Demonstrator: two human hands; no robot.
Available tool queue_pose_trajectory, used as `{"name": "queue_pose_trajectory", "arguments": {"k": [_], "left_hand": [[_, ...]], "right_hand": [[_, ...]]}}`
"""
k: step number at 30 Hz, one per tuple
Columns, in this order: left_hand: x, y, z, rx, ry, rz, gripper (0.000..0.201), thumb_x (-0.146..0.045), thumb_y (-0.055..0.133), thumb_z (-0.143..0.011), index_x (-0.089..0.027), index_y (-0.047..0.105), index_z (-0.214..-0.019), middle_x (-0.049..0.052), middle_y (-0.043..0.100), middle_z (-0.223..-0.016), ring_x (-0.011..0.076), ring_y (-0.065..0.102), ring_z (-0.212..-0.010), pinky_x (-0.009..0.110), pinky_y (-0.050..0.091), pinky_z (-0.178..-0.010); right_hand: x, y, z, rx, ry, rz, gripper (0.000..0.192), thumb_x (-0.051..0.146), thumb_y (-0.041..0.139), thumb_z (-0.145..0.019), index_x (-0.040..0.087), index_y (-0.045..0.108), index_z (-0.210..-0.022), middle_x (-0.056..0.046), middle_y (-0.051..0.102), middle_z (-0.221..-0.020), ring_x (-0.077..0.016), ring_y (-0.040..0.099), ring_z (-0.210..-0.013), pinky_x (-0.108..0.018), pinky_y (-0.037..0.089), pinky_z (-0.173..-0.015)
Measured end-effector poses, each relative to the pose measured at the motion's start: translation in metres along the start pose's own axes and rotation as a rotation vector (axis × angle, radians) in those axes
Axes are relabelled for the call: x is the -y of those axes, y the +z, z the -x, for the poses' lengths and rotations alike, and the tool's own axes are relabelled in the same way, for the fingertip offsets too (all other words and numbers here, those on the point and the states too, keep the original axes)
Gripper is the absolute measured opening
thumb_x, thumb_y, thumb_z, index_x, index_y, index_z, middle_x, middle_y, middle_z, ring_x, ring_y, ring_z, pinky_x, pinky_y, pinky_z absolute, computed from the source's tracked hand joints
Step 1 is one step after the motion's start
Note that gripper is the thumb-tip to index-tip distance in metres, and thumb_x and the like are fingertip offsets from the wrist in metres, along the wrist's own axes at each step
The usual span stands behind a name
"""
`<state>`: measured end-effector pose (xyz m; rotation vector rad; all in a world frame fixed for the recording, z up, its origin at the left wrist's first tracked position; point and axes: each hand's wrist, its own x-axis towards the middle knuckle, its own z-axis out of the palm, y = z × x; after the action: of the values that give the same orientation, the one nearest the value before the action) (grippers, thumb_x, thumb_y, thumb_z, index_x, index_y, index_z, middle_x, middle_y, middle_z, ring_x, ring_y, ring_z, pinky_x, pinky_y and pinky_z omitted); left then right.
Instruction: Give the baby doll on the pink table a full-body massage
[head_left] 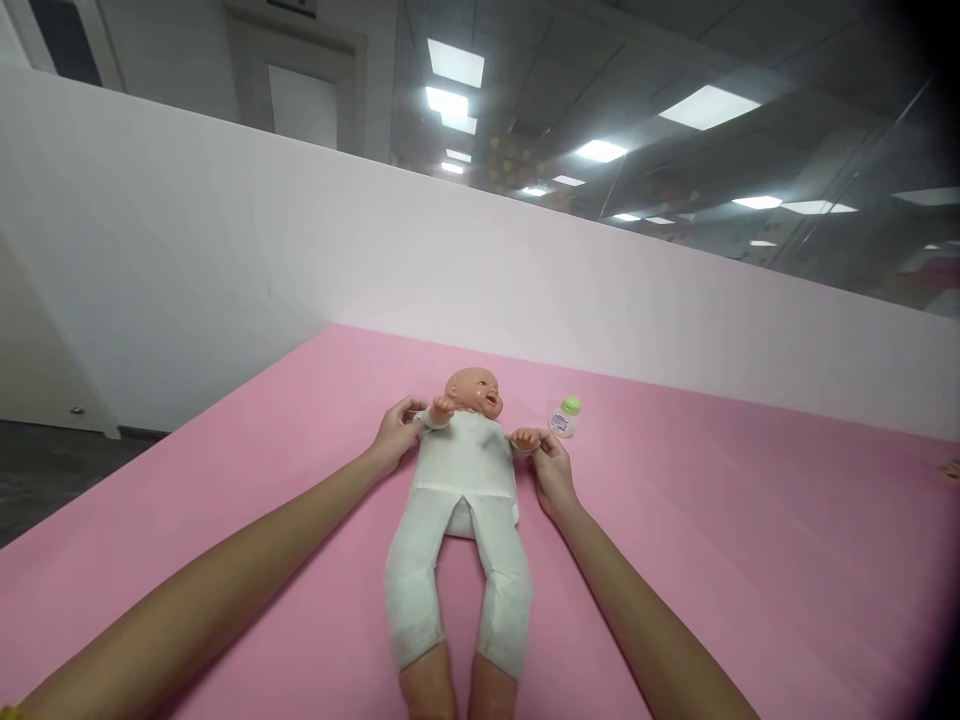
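Observation:
A baby doll [466,455] in white clothes lies on its back on the pink tabletop [300,440], its head toward the wall and its legs toward me. My left hand [397,432] is at the doll's arm on the left side, its fingers closed around the sleeve by the elbow. On the other side, my right hand [553,475] pinches the doll's other arm near the wrist. Just beyond my right hand stands a small clear bottle [564,418] with a green cap and a printed label; the hand appears not to hold it.
A white wall panel [480,260] runs along the back of the pink surface. Above it are glass and ceiling lights. A door [300,90] is at the back left, and dark floor [60,470] shows past the left edge.

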<state>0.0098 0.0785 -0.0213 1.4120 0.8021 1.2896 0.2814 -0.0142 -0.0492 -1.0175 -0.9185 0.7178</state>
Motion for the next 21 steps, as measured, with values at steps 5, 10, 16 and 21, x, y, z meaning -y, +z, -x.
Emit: {"name": "queue_pose_trajectory", "arguments": {"k": [5,10,16,21], "left_hand": [[0.0007,-0.0003,-0.0004,-0.02,-0.026,0.008,0.04,-0.04,0.082,-0.07,-0.019,0.066,-0.099,0.006,0.069,-0.101,0.0197,0.062,-0.089,0.027,0.046,-0.071],[-0.0003,-0.0021,-0.0004,-0.023,-0.103,0.001,0.051,-0.047,0.083,-0.072,-0.018,0.065,-0.109,0.009,0.07,-0.106,0.0218,0.065,-0.091,0.027,0.047,-0.067],[-0.0019,-0.0022,0.0003,-0.035,-0.136,-0.011,0.055,-0.053,0.084,-0.072,-0.018,0.065,-0.11,0.009,0.07,-0.101,0.0207,0.066,-0.083,0.028,0.047,-0.064],[-0.0039,-0.0015,0.0014,-0.04,-0.132,-0.009,0.056,-0.053,0.084,-0.071,-0.017,0.066,-0.109,0.009,0.07,-0.1,0.0206,0.066,-0.083,0.028,0.047,-0.063]], "right_hand": [[0.0056,0.0029,0.0008,-0.02,0.091,-0.044,0.025,0.029,0.078,-0.071,0.022,0.07,-0.093,0.003,0.065,-0.078,-0.0111,0.048,-0.06,-0.025,0.037,-0.055],[0.0072,0.0032,0.0011,-0.015,0.096,-0.02,0.026,0.033,0.081,-0.073,0.021,0.071,-0.093,0.003,0.065,-0.075,-0.0107,0.048,-0.058,-0.025,0.037,-0.054],[0.0088,0.0014,0.0016,-0.03,0.097,0.017,0.034,0.048,0.087,-0.072,0.02,0.067,-0.077,0.003,0.06,-0.064,-0.0122,0.047,-0.054,-0.027,0.038,-0.052],[0.0077,-0.0007,0.0008,-0.045,0.138,0.033,0.04,0.054,0.087,-0.072,0.02,0.066,-0.072,0.002,0.061,-0.061,-0.0134,0.05,-0.057,-0.028,0.039,-0.055]]}}
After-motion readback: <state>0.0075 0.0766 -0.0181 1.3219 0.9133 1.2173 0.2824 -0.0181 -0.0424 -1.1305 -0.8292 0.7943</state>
